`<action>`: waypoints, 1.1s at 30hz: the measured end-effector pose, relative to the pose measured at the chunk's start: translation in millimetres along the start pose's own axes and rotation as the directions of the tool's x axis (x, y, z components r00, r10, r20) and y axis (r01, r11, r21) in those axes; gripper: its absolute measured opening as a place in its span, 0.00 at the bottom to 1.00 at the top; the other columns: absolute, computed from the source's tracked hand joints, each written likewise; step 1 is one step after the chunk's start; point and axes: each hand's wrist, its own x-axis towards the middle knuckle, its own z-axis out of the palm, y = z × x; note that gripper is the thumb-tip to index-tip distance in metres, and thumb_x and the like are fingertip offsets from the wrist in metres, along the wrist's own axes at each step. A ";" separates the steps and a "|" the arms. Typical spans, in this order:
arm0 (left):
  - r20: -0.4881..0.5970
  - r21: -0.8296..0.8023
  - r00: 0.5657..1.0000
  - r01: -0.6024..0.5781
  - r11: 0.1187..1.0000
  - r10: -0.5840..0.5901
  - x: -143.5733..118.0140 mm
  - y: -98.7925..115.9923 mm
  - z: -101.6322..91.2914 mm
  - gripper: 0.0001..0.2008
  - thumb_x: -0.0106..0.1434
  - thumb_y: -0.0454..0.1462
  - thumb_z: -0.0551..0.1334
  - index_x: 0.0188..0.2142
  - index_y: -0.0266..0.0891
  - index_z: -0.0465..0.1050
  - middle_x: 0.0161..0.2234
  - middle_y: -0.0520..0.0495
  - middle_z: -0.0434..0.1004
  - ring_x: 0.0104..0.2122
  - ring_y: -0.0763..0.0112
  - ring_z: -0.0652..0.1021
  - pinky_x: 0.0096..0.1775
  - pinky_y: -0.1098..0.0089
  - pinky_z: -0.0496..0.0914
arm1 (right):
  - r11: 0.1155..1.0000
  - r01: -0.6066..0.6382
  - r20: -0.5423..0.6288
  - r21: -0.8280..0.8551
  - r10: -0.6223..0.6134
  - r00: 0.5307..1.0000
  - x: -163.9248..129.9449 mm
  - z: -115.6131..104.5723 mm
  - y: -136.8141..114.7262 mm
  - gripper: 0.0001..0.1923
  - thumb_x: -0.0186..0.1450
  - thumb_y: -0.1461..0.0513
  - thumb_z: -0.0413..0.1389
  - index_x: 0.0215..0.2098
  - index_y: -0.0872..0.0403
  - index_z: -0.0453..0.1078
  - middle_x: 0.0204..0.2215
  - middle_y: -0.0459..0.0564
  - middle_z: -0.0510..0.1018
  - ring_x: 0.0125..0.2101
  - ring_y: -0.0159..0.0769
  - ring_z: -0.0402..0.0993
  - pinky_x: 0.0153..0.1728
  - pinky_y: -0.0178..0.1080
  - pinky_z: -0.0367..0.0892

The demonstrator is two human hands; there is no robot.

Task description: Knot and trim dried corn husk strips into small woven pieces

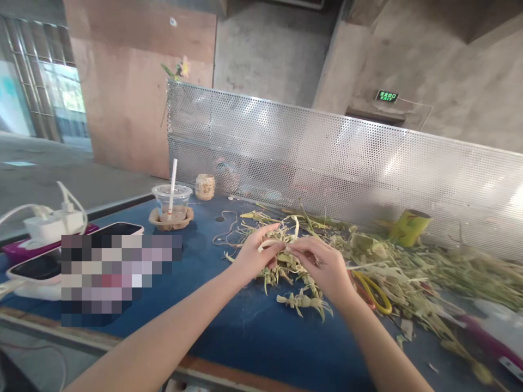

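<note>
Both hands meet over a pile of dried, pale green plant strips (pixel 281 270) on the blue tabletop. My left hand (pixel 259 250) pinches a pale plant strip (pixel 296 226) between thumb and fingers, and one fingertip points outward. Close against it, my right hand (pixel 321 260) pinches the same strip from the other side. The exact spot they grip is partly hidden by the fingers. A small knotted bundle of dried leaves (pixel 302 302) lies just in front of the right hand. Yellow and orange looped handles (pixel 378 294), perhaps of scissors, show beside the right wrist.
More dried stalks and leaves (pixel 392 261) spread over the right side, around a yellow-green cylinder (pixel 409 227). At left stand a plastic cup with straw (pixel 172 198), a woven jar (pixel 205 187), phones (pixel 118 231) and chargers (pixel 53 224). A perforated metal panel (pixel 286 147) borders the table's back.
</note>
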 end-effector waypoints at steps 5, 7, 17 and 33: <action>-0.016 -0.041 1.000 0.025 0.999 -0.025 0.3 0.3 0.2 0.32 0.55 0.38 0.60 0.56 0.31 0.50 0.23 0.51 0.69 0.15 0.79 0.63 0.21 0.71 0.57 | 0.991 0.103 -0.003 -0.088 -0.104 0.995 0.7 4.8 0.6 0.08 0.61 0.66 0.52 0.36 0.49 0.70 0.33 0.47 0.76 0.36 0.36 0.70 0.39 0.43 0.65; -0.019 -0.050 1.000 0.021 0.999 -0.022 -0.1 -1.4 -0.1 0.31 0.56 0.38 0.59 0.56 0.31 0.51 0.22 0.52 0.69 0.14 0.80 0.62 0.20 0.72 0.56 | 0.985 0.079 -0.014 -0.154 -0.082 0.997 0.2 6.1 0.7 0.09 0.60 0.66 0.52 0.38 0.49 0.69 0.32 0.47 0.77 0.35 0.36 0.69 0.38 0.43 0.64; -0.114 -0.098 0.993 0.029 0.995 -0.040 -0.6 -1.9 3.1 0.26 0.55 0.35 0.58 0.53 0.30 0.55 0.19 0.56 0.64 0.12 0.82 0.59 0.17 0.73 0.53 | 0.958 0.194 0.048 -0.213 -0.188 0.981 -1.7 14.9 0.5 0.07 0.58 0.67 0.55 0.36 0.54 0.66 0.36 0.50 0.74 0.39 0.37 0.66 0.41 0.42 0.64; -0.095 0.203 0.987 -0.105 0.974 0.126 -1.6 -5.4 2.2 0.27 0.55 0.36 0.58 0.54 0.37 0.55 0.29 0.46 0.75 0.30 0.65 0.74 0.31 0.66 0.66 | 0.935 0.049 0.212 -0.351 0.029 0.977 -4.4 8.7 -9.8 0.06 0.61 0.62 0.51 0.30 0.49 0.69 0.45 0.52 0.59 0.45 0.44 0.55 0.43 0.49 0.55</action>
